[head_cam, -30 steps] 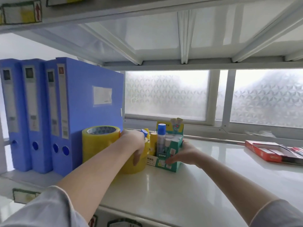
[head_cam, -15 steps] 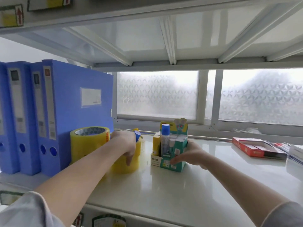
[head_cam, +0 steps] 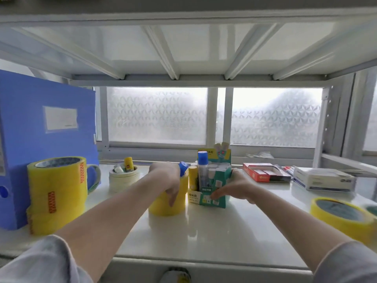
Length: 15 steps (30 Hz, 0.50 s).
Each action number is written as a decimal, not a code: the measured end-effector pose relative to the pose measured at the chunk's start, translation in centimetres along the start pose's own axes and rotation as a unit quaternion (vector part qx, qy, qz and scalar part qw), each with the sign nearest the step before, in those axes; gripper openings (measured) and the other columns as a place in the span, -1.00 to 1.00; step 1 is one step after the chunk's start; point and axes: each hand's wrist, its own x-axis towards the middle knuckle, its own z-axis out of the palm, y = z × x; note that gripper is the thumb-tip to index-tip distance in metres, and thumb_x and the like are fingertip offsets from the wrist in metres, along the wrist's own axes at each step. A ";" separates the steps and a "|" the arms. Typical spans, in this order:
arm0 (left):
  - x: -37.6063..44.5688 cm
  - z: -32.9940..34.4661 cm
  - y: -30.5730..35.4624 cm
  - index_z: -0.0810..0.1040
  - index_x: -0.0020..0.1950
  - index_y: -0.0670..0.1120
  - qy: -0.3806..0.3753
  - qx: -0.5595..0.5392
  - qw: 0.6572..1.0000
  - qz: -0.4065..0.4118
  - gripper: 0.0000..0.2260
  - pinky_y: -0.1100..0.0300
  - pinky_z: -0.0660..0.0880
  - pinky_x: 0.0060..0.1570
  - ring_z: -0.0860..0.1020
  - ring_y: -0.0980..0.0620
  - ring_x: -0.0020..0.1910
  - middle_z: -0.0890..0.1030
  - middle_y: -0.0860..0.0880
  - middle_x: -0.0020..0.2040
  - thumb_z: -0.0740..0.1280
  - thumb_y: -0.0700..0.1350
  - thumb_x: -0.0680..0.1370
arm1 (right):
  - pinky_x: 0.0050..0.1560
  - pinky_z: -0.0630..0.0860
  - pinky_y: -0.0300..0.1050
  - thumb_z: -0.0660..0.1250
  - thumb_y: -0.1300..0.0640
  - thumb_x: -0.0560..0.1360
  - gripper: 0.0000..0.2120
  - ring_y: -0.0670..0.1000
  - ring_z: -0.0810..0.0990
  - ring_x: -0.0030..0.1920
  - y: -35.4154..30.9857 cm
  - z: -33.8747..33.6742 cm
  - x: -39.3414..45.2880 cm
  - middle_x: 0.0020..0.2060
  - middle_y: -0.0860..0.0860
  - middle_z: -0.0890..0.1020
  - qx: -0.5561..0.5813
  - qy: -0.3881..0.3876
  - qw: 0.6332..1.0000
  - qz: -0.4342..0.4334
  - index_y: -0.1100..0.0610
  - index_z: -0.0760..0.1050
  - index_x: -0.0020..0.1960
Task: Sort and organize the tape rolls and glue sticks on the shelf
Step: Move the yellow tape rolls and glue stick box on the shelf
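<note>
Shelf: glossy white shelf board [head_cam: 204, 231] under a white metal upper tier, with a frosted patterned window [head_cam: 157, 115] behind it.
Left hand: left hand [head_cam: 166, 178] lies over the top of a yellow tape roll stack [head_cam: 163, 203] near the shelf's middle, fingers [head_cam: 172, 198] curled down its front and gripping it; a blue-capped glue stick [head_cam: 183, 167] pokes up just behind the knuckles.
Right hand: right hand [head_cam: 234, 187] holds the green cardboard glue-stick display box [head_cam: 214, 193], thumb pressed to its front face, the other fingers round its right side.
Box contents: tall blue-capped white glue stick [head_cam: 202, 170] and a yellow glue stick [head_cam: 193, 177] stand upright at the box's left, white-capped sticks beside them.
Box position: just right of the gripped yellow stack, nearly touching it.
Left side: tall stack of wide yellow tape rolls [head_cam: 57, 193] stands against a blue file box [head_cam: 40, 135]; a clear tape roll [head_cam: 94, 177] stands on edge behind it.
Back: cream masking tape rolls [head_cam: 124, 177], stacked flat, with a small yellow-capped glue stick [head_cam: 129, 164] standing in the core.
Right side: flat yellow tape roll [head_cam: 340, 215] near the front edge; open red box [head_cam: 263, 173] and white carton [head_cam: 322, 178] further back.
</note>
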 end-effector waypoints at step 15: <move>0.2 -4.4 14.8 0.41 0.26 -0.04 0.034 -0.007 0.993 0.109 -0.39 0.20 0.42 -0.12 0.56 -0.01 0.13 0.55 0.02 0.10 0.53 0.10 0.31 | 0.14 0.55 -0.04 0.63 0.16 0.17 -0.43 0.05 0.59 0.08 3.8 -19.4 -6.4 0.04 0.00 0.63 -0.073 0.188 0.977 0.067 0.10 0.54 0.14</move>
